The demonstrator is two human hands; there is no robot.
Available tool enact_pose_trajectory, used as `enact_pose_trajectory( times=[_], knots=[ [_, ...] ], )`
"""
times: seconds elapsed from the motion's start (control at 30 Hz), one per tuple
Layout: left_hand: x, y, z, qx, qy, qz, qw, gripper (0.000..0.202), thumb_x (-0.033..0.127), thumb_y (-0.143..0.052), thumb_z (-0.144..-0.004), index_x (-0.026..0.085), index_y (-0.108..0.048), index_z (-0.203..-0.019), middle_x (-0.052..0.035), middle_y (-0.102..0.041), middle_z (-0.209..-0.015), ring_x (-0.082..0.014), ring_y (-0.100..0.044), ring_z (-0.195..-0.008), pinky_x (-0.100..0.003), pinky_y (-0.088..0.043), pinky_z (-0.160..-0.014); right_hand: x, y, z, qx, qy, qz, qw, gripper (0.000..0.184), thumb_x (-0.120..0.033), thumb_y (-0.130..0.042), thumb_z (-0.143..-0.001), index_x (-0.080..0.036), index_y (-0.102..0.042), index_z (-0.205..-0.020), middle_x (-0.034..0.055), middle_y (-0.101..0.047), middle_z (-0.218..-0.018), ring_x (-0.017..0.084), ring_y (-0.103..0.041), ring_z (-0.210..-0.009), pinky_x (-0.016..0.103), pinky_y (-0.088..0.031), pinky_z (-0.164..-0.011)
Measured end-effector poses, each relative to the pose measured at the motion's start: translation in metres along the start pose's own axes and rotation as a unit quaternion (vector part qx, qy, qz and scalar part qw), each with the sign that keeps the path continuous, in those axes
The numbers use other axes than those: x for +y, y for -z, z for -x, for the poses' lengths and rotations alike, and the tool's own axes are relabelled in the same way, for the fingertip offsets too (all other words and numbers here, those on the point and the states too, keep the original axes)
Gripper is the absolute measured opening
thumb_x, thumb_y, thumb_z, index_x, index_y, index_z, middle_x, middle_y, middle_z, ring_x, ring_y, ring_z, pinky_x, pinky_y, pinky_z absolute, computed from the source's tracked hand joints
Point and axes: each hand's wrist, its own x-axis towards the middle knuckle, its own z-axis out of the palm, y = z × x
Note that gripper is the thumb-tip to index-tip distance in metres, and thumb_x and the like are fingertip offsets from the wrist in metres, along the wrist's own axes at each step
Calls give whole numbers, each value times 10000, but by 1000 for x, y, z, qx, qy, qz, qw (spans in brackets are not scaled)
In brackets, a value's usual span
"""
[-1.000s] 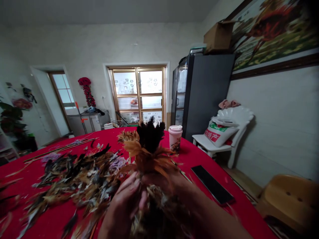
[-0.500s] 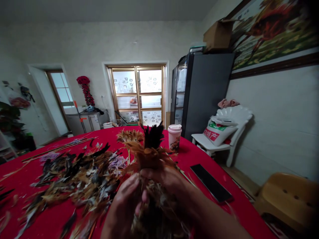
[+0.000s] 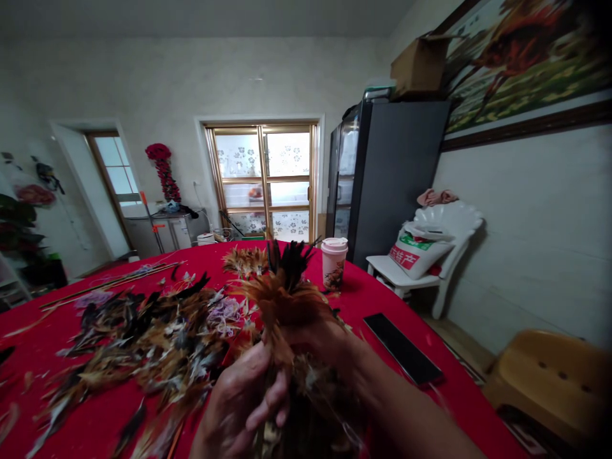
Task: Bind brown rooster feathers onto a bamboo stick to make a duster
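A feather duster (image 3: pixel 291 303) of brown and black feathers stands upright in front of me, its black tuft at the top and its rust-brown feathers fanned out below that. My right hand (image 3: pixel 327 344) is wrapped round it just under the fan. My left hand (image 3: pixel 239 395) is closed against its near left side, thumb and forefinger at the brown feathers and the other fingers curled. What lies between the left fingertips is partly hidden. More dark, fluffy feathers (image 3: pixel 315 401) hang below my hands. To the left, a heap of loose feathers (image 3: pixel 162 344) covers the red cloth.
Purple string (image 3: pixel 224 315) lies tangled by the heap. A bunch of brown feathers (image 3: pixel 243 260) sits farther back, near a lidded paper cup (image 3: pixel 333 264). A black phone (image 3: pixel 404 349) lies on the right of the red table (image 3: pixel 354 315). Thin sticks (image 3: pixel 115 280) rest at far left.
The duster's top has tilted slightly and its brown feathers have spread. My left hand has turned a little, showing more of its curled fingers. My right hand stays round the duster.
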Motion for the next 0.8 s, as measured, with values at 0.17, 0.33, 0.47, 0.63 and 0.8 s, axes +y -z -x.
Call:
enact_pose_trajectory(
  times=[0.17, 0.33, 0.47, 0.63, 0.8],
  knots=[
    [-9, 8, -5, -13, -19, 14, 1000, 216, 299, -485, -830, 142, -621, -769, 49, -464, -459, -23, -168, -314, -217, -380, -419, -13, -3, 2, -10, 34, 42, 999, 127, -278, -610, -736, -158, -635, -768, 6, -604, -713, 128, -511, -633, 233, -409, -574],
    [-7, 16, -13, 12, -70, 8, 997, 215, 314, -490, -834, 150, -598, -746, 82, -407, -395, -16, -153, -285, -212, -374, -407, -8, 1, -1, -16, 87, 80, 993, 186, -256, -553, -765, -134, -617, -890, 22, -599, -794, 134, -517, -708, 242, -431, -668],
    [-4, 18, -11, 77, -86, -36, 993, 272, 361, -555, -794, 169, -524, -604, 75, -399, -402, -31, -248, -310, -175, -337, -386, 2, 0, -7, 8, 67, 127, 990, 123, -157, -531, -688, -136, -619, -770, 5, -571, -744, 128, -498, -728, 214, -405, -663],
    [-6, 15, -6, 207, -109, -80, 969, 246, 413, -669, -682, 180, -628, -751, 58, -442, -469, -77, -427, -422, -174, -389, -438, 4, -8, -9, 14, 42, 78, 996, 60, -153, -534, -646, -135, -586, -673, -12, -537, -650, 105, -462, -636, 188, -381, -597],
    [-8, 15, -7, 210, -114, -89, 967, 252, 381, -728, -610, 195, -661, -767, 40, -468, -460, -122, -477, -450, -204, -386, -414, -2, -12, -4, 22, 41, 100, 994, 71, -191, -543, -668, -149, -599, -681, -9, -552, -642, 125, -495, -646, 207, -408, -614]
  ],
)
